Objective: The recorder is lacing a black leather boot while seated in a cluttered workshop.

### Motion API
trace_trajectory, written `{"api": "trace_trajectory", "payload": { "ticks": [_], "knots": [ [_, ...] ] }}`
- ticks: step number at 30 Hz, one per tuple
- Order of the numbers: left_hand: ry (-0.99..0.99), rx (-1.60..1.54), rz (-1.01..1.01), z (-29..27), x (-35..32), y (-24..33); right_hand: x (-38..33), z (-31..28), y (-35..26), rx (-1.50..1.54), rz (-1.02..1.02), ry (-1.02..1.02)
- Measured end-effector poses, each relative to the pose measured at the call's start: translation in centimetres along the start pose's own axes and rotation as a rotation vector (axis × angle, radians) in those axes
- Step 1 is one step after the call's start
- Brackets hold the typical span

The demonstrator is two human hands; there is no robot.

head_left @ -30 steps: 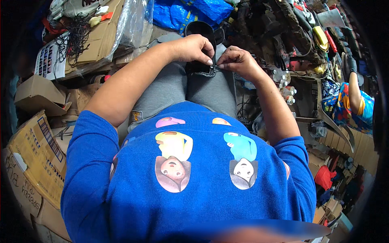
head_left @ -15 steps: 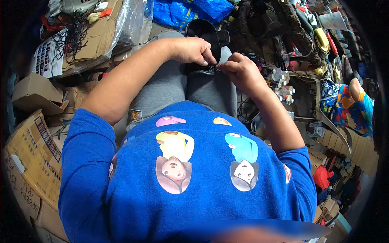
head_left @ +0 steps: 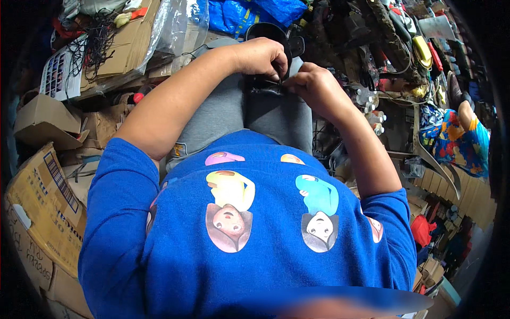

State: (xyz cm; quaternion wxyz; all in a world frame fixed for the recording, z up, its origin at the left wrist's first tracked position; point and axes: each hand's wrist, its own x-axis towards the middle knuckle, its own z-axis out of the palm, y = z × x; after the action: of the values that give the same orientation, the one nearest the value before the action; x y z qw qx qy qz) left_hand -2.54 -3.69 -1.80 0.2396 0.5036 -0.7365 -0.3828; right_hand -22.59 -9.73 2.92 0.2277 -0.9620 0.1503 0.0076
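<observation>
Hands at work on a small black part (head_left: 264, 86), resting on the grey-trousered lap (head_left: 276, 114). Left hand (head_left: 261, 56) just above and left of the part, fingers curled down and pinched shut on its upper edge. Right hand (head_left: 313, 87) just right of the part, fingertips closed on the same piece, almost touching the left hand's fingers. Exactly what is pinched between the fingertips: too small and dark to tell. Both bare forearms reaching up to the part from the pushed-up sleeves of a blue sweatshirt (head_left: 249, 250) with cartoon figures printed on the front.

Beyond the part, just past the knees, a round black cup-shaped object (head_left: 267, 31), partly hidden by the left hand. Further up from it, blue plastic sheeting (head_left: 249, 11). Well left of the part, flattened cardboard under clear plastic film (head_left: 133, 42), tangled black wires (head_left: 93, 45), and brown cardboard boxes (head_left: 45, 196) stacked along the lower left. Right of the part, a cluttered heap of dark tools and cables (head_left: 382, 37), with a few small pale bottles (head_left: 369, 101) close to the right wrist. Far right of the part, another person in bright patterned clothing (head_left: 462, 141).
</observation>
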Motion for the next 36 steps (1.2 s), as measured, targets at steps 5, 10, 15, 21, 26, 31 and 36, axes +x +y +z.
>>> {"api": "trace_trajectory", "payload": {
  "ticks": [5, 10, 15, 21, 26, 31, 36],
  "knots": [
    [0.426, 0.166, -0.004, 1.6, -1.9, 1.0, -0.1, 1.6, 0.6, 0.245, 0.094, 0.05],
    [0.443, 0.213, -0.203, 3.1, -8.6, 3.8, -3.4, 0.3, 3.0, 1.066, 0.448, -0.099],
    [0.185, 0.137, -0.505, -1.9, -13.8, 4.8, -9.2, -3.8, 6.5, 2.178, -0.217, 0.414],
    [0.529, -0.167, -0.463, -2.5, -12.3, 1.8, -12.5, -3.5, 10.5, 1.304, 0.458, -0.079],
    [0.792, -1.47, 0.096, 0.1, -7.1, 4.4, -10.8, 1.9, 8.6, 0.492, 0.785, -0.028],
    [0.502, -1.577, -0.069, -1.2, -10.6, -0.9, -14.0, 4.0, 9.6, -0.127, 0.488, 0.033],
    [0.617, -1.157, -0.165, -2.8, -10.8, -0.5, -15.3, 5.7, 11.3, -0.035, 0.488, 0.156]
  ]
}}
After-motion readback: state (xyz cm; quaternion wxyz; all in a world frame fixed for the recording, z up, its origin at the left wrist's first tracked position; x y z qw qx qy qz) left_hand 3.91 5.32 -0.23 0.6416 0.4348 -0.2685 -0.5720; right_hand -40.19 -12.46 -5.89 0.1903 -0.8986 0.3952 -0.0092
